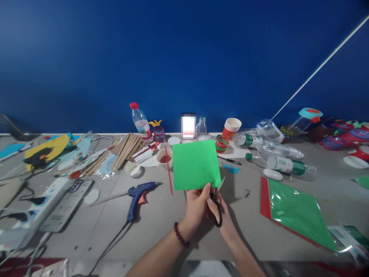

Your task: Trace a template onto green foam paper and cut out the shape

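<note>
My left hand [196, 204] pinches the lower edge of a green paper square [195, 164] and holds it up over the table. Black-handled scissors [217, 209] sit in my right hand [220, 215], fingers through the loops, blades at the paper's lower right corner. A bead bracelet [180, 235] circles my left wrist.
A blue glue gun [140, 193] and a red stick [168, 171] lie to the left. A packet of green and red paper [296, 211] lies at right. Plastic bottles [276, 152], paper cups [230, 128], markers, wooden sticks and a power strip [43, 206] crowd the table's back and left.
</note>
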